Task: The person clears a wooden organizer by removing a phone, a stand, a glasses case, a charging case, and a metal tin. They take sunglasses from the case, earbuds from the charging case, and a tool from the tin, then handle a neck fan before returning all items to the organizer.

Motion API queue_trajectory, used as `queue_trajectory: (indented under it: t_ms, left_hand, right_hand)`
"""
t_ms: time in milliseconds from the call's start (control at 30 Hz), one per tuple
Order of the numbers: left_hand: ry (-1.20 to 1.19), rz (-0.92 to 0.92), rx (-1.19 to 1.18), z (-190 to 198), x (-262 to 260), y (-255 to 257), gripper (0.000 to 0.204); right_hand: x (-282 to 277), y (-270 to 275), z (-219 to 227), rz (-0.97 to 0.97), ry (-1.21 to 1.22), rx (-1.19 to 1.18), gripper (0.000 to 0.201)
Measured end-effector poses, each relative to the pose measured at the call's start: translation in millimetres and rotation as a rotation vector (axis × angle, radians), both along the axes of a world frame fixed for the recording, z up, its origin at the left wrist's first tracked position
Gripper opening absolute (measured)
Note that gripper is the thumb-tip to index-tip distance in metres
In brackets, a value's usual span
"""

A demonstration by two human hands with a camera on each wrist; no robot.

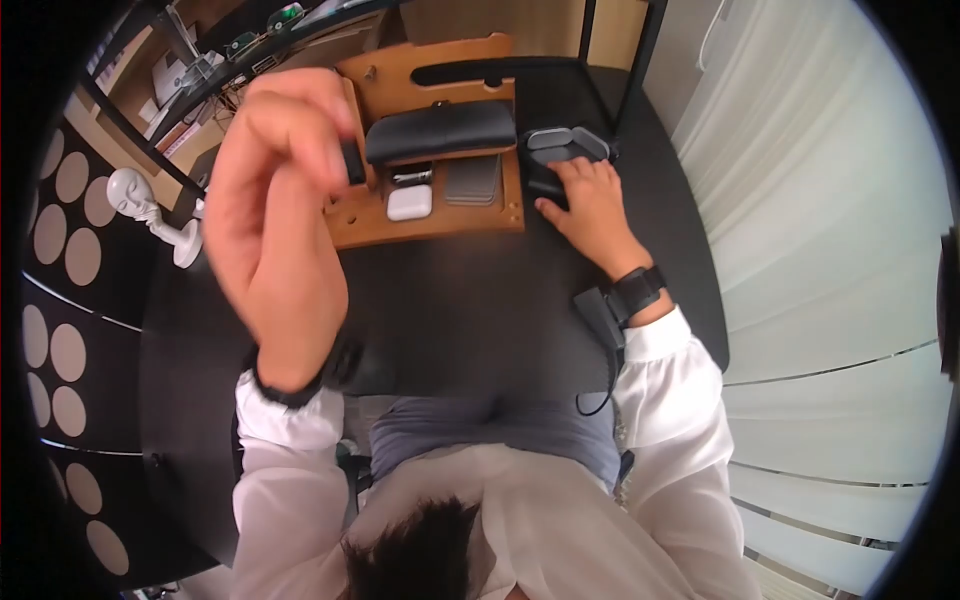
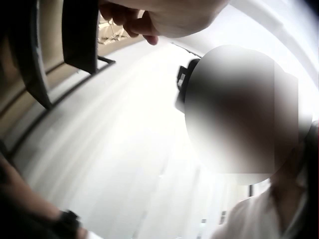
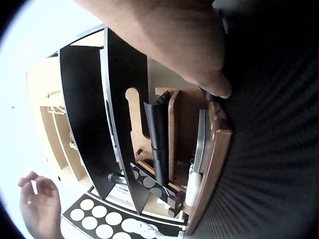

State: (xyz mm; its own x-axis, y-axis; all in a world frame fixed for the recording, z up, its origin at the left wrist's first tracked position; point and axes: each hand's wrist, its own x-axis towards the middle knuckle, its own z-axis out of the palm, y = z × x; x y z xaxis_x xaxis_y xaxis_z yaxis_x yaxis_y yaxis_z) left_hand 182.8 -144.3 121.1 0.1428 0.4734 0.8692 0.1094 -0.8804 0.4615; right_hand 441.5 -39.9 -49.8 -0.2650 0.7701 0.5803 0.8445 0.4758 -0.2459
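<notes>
My left hand (image 1: pixel 285 190) is raised close to the head camera, over the left end of a wooden desk organizer (image 1: pixel 450 220). Its fingers bend loosely toward the thumb, and a gap shows between them in the right wrist view; nothing held is visible. On the right of the desk, my right hand (image 1: pixel 597 210) rests with relaxed fingers on the front part of an unfolded black case (image 1: pixel 548 140) with grey lining. The thumb points left, toward the organizer. Part of the case is hidden under the fingers.
A black glasses case (image 1: pixel 440 133) lies across the organizer's upper ledge. Below it are a white earbud case (image 1: pixel 409 203) and a grey stack (image 1: pixel 473 182). A white head figurine (image 1: pixel 135 195) stands at the left; a black shelf frame (image 1: pixel 592 35) rises behind the desk.
</notes>
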Motion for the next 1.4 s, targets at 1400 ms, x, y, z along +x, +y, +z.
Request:
queue_trajectory:
  t_ms: [1400]
  left_hand:
    - [-0.412,0.248,-0.500,-68.1,-176.7,150.1,0.032]
  right_hand:
    - [-0.7,-3.6,8.8,0.016,-0.018,-0.136,0.049]
